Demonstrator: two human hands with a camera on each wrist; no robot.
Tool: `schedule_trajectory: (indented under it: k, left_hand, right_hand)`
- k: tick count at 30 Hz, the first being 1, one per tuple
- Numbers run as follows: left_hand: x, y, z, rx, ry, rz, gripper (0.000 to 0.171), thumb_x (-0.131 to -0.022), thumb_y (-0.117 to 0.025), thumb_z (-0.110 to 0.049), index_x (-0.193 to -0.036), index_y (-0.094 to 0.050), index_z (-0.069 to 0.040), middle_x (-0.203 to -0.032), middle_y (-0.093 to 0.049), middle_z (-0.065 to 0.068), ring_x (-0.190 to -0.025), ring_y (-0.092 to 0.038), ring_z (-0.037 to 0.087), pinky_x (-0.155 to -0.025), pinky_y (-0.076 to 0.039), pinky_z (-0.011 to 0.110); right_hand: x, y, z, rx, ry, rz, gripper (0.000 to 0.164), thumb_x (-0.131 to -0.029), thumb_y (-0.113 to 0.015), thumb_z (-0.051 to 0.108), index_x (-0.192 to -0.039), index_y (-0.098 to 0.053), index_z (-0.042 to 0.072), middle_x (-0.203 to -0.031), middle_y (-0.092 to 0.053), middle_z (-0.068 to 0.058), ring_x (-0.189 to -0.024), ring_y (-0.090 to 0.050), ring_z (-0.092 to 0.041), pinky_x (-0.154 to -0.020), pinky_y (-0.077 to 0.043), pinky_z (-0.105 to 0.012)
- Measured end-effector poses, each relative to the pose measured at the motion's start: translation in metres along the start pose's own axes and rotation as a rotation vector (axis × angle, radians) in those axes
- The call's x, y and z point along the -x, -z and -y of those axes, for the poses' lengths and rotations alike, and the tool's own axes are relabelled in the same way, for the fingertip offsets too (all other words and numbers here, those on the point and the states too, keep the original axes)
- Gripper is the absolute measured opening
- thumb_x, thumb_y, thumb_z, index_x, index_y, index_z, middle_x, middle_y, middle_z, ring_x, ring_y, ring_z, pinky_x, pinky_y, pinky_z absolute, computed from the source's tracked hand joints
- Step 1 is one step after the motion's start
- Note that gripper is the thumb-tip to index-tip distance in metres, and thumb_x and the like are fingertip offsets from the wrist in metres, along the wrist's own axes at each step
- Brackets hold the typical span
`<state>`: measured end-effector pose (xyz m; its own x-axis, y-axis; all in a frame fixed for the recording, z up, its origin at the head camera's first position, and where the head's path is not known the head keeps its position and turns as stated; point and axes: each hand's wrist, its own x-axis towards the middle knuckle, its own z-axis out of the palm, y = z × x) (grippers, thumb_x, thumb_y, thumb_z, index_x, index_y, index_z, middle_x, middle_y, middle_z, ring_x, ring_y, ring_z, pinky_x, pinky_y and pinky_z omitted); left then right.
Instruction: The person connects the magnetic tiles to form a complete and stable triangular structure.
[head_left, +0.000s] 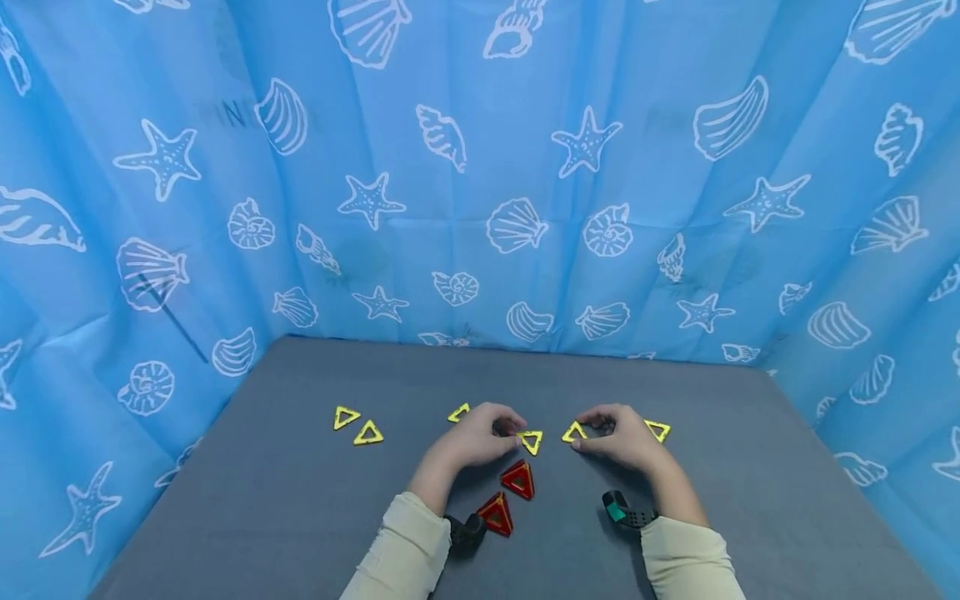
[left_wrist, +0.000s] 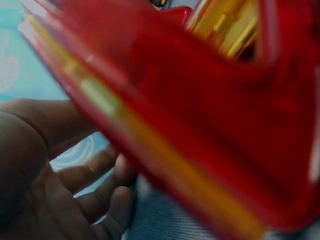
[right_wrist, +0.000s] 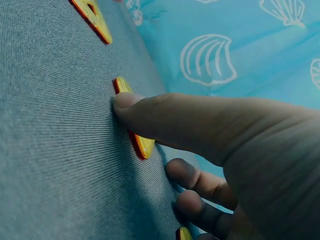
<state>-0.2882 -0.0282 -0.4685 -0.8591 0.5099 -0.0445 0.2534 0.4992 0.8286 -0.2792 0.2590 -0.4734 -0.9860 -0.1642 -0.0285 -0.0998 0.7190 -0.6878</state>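
Note:
In the head view my left hand [head_left: 483,435] has its thumb and index finger curled at the left corner of a yellow triangle tile [head_left: 531,451]. A short way to the right, my right hand [head_left: 622,435] pinches another yellow triangle tile [head_left: 568,435] lying on the grey cloth. Its thumb [right_wrist: 145,112] overlaps the middle of that tile in the right wrist view, where red edges show under the yellow face. Large red triangle tiles [left_wrist: 165,100] block much of the left wrist view, hiding the left fingertips' hold.
Two red triangle pieces [head_left: 517,492] lie near the left wrist, beside its black band [head_left: 467,533]. Two yellow triangles [head_left: 368,442] sit at the left, one [head_left: 458,413] behind the left hand, another [head_left: 658,439] beyond the right. A blue curtain [head_left: 465,208] surrounds the grey tabletop [head_left: 300,517].

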Motion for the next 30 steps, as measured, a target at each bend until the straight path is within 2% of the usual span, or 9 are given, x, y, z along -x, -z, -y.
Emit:
schedule_trajectory:
  k: [3, 8, 15, 19, 26, 30]
  left_hand:
    - [-0.002, 0.000, -0.003, -0.042, 0.024, 0.034, 0.027, -0.102, -0.072, -0.017, -0.128, -0.075, -0.013, -0.122, -0.072, 0.007, -0.113, -0.067, 0.024, -0.098, -0.055, 0.048]
    - [-0.004, -0.002, -0.005, -0.089, 0.052, 0.041, 0.030, -0.100, -0.076, -0.018, -0.129, -0.076, -0.012, -0.117, -0.072, 0.004, -0.106, -0.065, 0.019, -0.099, -0.055, 0.046]
    - [-0.005, -0.006, -0.003, -0.133, 0.080, -0.001, 0.019, -0.094, -0.082, -0.016, -0.111, -0.077, -0.010, -0.102, -0.068, 0.001, -0.090, -0.060, 0.015, -0.084, -0.054, 0.039]
    - [-0.006, -0.007, -0.003, -0.139, 0.083, -0.017, 0.013, -0.093, -0.083, -0.015, -0.101, -0.075, -0.012, -0.097, -0.065, 0.000, -0.085, -0.059, 0.014, -0.078, -0.052, 0.035]
    - [-0.003, -0.008, -0.004, -0.124, 0.073, -0.045, 0.010, -0.093, -0.082, -0.011, -0.099, -0.074, -0.009, -0.096, -0.065, 0.004, -0.084, -0.058, 0.015, -0.076, -0.051, 0.036]
    - [-0.001, -0.010, -0.005, -0.124, 0.088, -0.052, 0.010, -0.094, -0.081, -0.011, -0.099, -0.073, -0.009, -0.095, -0.064, 0.004, -0.084, -0.058, 0.017, -0.076, -0.050, 0.037]
  right_hand:
    - [-0.001, 0.003, -0.001, -0.002, 0.004, 0.006, 0.043, -0.087, -0.089, 0.028, -0.122, -0.077, 0.007, -0.117, -0.068, -0.013, -0.098, -0.057, -0.022, -0.080, -0.047, -0.036]
    - [0.001, 0.004, -0.003, -0.016, 0.012, 0.016, 0.042, -0.087, -0.089, 0.028, -0.120, -0.077, 0.007, -0.117, -0.068, -0.013, -0.097, -0.056, -0.022, -0.081, -0.046, -0.035]
    - [0.001, 0.003, -0.004, -0.041, 0.031, 0.032, 0.040, -0.089, -0.087, 0.026, -0.122, -0.076, 0.007, -0.117, -0.072, -0.012, -0.094, -0.058, -0.019, -0.079, -0.048, -0.032]
    - [0.000, 0.003, -0.002, -0.089, 0.044, 0.046, 0.040, -0.090, -0.086, 0.022, -0.124, -0.074, 0.004, -0.110, -0.073, -0.010, -0.088, -0.060, -0.017, -0.073, -0.050, -0.028]
    - [0.001, 0.001, 0.003, -0.125, 0.093, 0.102, 0.039, -0.094, -0.082, 0.017, -0.127, -0.073, -0.001, -0.104, -0.073, -0.010, -0.084, -0.060, -0.018, -0.068, -0.050, -0.028]
    - [0.000, 0.000, 0.006, -0.104, 0.086, 0.114, 0.035, -0.094, -0.082, 0.020, -0.124, -0.076, 0.003, -0.104, -0.074, -0.006, -0.086, -0.061, -0.017, -0.071, -0.050, -0.029]
